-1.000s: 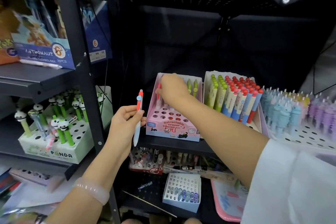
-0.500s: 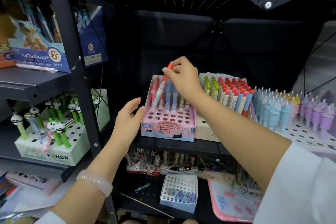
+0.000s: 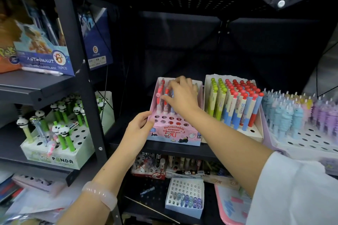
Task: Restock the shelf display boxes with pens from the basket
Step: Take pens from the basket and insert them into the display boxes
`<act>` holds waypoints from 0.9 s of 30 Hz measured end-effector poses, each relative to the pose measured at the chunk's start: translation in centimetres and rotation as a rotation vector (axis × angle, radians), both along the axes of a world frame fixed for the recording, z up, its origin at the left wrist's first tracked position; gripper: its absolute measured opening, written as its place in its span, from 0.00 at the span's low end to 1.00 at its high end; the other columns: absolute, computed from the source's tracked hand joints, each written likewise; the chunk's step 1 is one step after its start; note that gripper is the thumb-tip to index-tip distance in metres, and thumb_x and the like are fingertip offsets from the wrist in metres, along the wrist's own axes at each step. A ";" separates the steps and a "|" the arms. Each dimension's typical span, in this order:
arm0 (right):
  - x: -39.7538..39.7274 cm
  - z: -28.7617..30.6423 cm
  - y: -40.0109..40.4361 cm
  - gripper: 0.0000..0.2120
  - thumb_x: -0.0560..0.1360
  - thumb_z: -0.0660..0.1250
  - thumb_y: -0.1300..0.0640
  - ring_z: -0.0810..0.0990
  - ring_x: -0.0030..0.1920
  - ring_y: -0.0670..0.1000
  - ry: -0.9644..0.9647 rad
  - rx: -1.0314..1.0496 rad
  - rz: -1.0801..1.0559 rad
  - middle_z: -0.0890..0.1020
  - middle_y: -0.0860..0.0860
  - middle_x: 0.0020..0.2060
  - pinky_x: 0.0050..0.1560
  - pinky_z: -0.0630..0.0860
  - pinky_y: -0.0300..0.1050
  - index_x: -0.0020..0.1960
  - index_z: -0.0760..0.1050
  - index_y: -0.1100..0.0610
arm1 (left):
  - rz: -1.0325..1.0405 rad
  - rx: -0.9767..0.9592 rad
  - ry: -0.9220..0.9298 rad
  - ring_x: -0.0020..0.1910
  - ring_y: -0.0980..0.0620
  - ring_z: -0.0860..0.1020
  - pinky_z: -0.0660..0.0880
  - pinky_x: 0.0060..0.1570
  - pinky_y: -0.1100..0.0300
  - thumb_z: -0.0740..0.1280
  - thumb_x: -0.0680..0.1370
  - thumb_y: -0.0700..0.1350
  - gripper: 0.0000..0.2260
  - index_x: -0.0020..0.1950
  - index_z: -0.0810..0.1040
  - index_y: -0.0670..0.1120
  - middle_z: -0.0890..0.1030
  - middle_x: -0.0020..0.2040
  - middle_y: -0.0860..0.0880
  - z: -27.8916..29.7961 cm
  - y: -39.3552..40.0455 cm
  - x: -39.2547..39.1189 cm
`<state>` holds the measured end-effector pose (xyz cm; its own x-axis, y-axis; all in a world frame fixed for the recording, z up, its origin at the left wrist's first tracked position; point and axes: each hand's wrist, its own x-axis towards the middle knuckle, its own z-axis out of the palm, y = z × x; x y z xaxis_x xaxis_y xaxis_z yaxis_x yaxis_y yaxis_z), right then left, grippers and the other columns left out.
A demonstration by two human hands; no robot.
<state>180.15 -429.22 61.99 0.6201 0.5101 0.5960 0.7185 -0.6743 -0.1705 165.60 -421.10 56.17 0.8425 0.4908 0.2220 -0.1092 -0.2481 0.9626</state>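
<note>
Right hand (image 3: 182,97) reaches over the back rows of the pink display box (image 3: 173,133) marked "Retractable eraser", fingertips on the standing pens (image 3: 161,97); whether it pinches one or only touches, cannot tell. Left hand (image 3: 140,126) grips the box's left front corner, thumb over the rim, steadying it on the shelf (image 3: 182,149). Pens stand only in the back rows; front holes empty. Basket not in view.

Risks, judged: box sits near the shelf front edge, so a hard push down could tip or slide it off. A pen caught by the knuckles could lean and knock neighbours. The cream box (image 3: 234,107) just beside could get bumped by the right forearm.
</note>
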 end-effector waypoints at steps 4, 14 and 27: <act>-0.2 0.4 -0.5 0.20 0.73 0.68 0.46 0.66 0.63 0.54 0.061 0.033 0.056 0.72 0.53 0.61 0.62 0.63 0.48 0.60 0.73 0.55 | 0.015 0.012 -0.002 0.47 0.74 0.74 0.70 0.38 0.78 0.61 0.80 0.46 0.09 0.56 0.73 0.58 0.78 0.51 0.62 0.1 -0.3 -0.2; -4.8 0.9 -13.6 0.07 0.77 0.64 0.56 0.74 0.43 0.39 0.364 0.132 0.380 0.75 0.43 0.45 0.42 0.71 0.26 0.54 0.75 0.54 | 0.058 0.188 -0.167 0.49 0.70 0.73 0.69 0.47 0.76 0.60 0.79 0.39 0.10 0.54 0.73 0.54 0.75 0.51 0.59 1.5 -8.7 0.3; -7.5 -16.6 -40.9 0.05 0.77 0.63 0.59 0.80 0.44 0.51 0.879 -0.171 -0.002 0.82 0.53 0.44 0.47 0.73 0.43 0.50 0.77 0.57 | -0.683 0.217 0.261 0.49 0.55 0.74 0.70 0.47 0.70 0.60 0.79 0.37 0.07 0.54 0.76 0.43 0.78 0.50 0.48 -10.1 -31.4 2.3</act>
